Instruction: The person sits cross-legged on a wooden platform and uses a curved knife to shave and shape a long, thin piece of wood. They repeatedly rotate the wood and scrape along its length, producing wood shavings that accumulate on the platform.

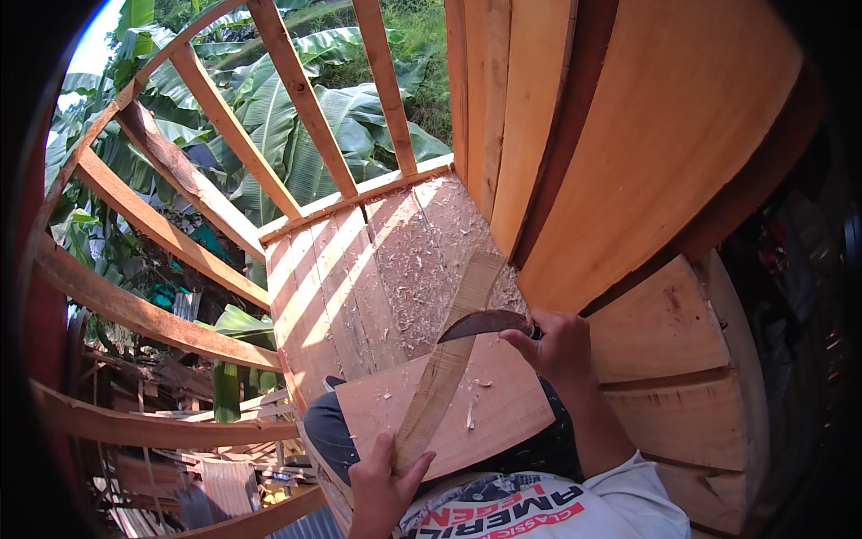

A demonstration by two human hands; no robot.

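Note:
Across my lap lies a wide wooden board (pixel 503 395) with a few shavings on it. Slanting over it is a long narrow wood strip (pixel 440 373), its far end reaching past the board above the floor. My left hand (pixel 386 472) grips the strip's near end, thumb on one side and fingers on the other. In my right hand (pixel 558 346) is the dark handle of a knife (pixel 485 323) with a broad curved blade. The blade lies across the strip about midway, its tip pointing left. Whether the edge bites into the wood cannot be made out.
The plank floor (pixel 337 305) is strewn with wood shavings (pixel 413 269). An open railing of wooden bars (pixel 305 99) runs ahead and to the left, with banana leaves (pixel 341 117) beyond it. A plank wall (pixel 664 135) rises close on my right.

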